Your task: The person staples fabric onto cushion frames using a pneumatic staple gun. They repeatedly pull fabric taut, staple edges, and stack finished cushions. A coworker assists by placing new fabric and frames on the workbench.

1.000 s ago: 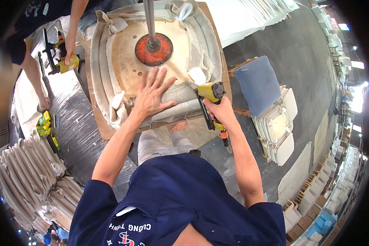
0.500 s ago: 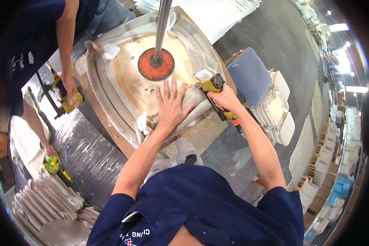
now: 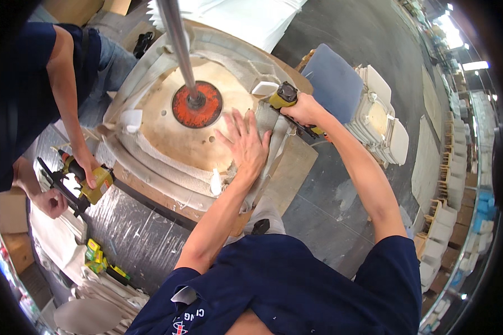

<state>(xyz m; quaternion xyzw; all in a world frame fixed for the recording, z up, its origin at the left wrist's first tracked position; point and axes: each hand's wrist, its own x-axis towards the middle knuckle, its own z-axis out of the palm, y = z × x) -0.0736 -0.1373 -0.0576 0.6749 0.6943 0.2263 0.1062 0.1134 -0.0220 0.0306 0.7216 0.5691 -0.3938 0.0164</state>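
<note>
A plywood seat base [image 3: 156, 128] lies with grey fabric [image 3: 151, 173] folded around its rim. A red disc [image 3: 209, 114] at the end of a metal rod [image 3: 176, 44] rests on the plywood. My left hand [image 3: 247, 146], fingers stretched, lies flat on the right part of the seat, beside the disc. Over the seat's right edge, my right hand [image 3: 306, 110] is closed round a yellow and black staple gun [image 3: 285, 96]. The gun's nose is hard to make out against the fabric. A white plastic piece [image 3: 265, 88] sits just left of the gun.
To the left, a co-worker's hand [image 3: 89, 167] holds another yellow staple gun [image 3: 99, 184]; their other hand touches its magazine. Yellow-green small boxes [image 3: 95, 257] lie below. A blue seat pad [image 3: 332, 84] and stacked pale seats [image 3: 377, 117] stand at right. White sheets [image 3: 246, 22] are piled behind.
My right hand and the staple gun have moved farther away along the seat's right edge. My left hand has slid right. The co-worker's other hand has moved from the small boxes to their gun.
</note>
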